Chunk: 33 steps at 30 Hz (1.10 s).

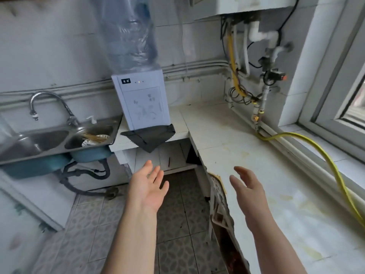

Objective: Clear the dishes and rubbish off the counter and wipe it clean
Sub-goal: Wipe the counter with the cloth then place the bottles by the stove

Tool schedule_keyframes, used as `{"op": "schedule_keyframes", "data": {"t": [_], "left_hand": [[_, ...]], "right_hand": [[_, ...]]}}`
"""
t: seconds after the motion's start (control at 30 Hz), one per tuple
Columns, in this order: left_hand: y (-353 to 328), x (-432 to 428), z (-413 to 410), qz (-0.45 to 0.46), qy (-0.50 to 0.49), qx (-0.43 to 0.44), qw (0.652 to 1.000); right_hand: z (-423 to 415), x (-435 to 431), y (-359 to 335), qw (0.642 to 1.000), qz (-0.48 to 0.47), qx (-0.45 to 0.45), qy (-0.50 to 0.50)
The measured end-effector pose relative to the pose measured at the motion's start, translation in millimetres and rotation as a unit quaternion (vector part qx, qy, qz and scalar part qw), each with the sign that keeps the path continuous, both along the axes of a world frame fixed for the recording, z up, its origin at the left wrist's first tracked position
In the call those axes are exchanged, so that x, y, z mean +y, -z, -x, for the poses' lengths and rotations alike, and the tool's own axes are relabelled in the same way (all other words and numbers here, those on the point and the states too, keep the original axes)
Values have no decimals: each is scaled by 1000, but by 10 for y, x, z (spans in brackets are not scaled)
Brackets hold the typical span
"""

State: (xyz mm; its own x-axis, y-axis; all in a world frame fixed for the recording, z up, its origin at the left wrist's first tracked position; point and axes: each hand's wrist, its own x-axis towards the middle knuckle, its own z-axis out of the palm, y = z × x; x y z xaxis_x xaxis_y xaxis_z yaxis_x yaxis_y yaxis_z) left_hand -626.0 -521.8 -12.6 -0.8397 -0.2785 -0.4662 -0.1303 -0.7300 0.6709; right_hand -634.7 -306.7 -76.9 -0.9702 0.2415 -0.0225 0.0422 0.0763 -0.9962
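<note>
Your left hand and right hand: empty, fingers straight, palms facing. Counter: white tile, glossy, yellow-stained, square lip under your right hand. Black cloth drapes over its far edge. Plate with wooden sticks lies in the steel sink's right basin.

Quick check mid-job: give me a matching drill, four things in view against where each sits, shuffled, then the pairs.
1 black cloth
2 yellow hose
3 plate
4 water dispenser

A in the sink
B draped over the counter edge
C standing on the counter at the wall
D trailing along the counter below the window

Pairs: 1-B, 2-D, 3-A, 4-C
</note>
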Motion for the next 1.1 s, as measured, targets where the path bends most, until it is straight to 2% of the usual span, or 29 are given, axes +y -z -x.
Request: {"op": "schedule_keyframes", "data": {"t": [0.2,0.6,0.7,0.9,1.1], "left_hand": [[146,-334,454,-7,-28,-14,999],[127,-1543,1804,-12,9,-5,1000],[214,-1754,2062,-14,20,-16,1000],[475,-1885,2461,-35,38,-52,997],[624,-1968,2940,-31,24,-83,996]], "right_hand": [[512,-332,29,1000,-7,-15,-26],[1748,-1576,-225,1000,-3,22,-4],[1918,-1793,-183,1000,-15,4,4],[2264,-1950,-98,999,-34,-19,16],[2844,-2114,72,999,-25,-46,-15]]}}
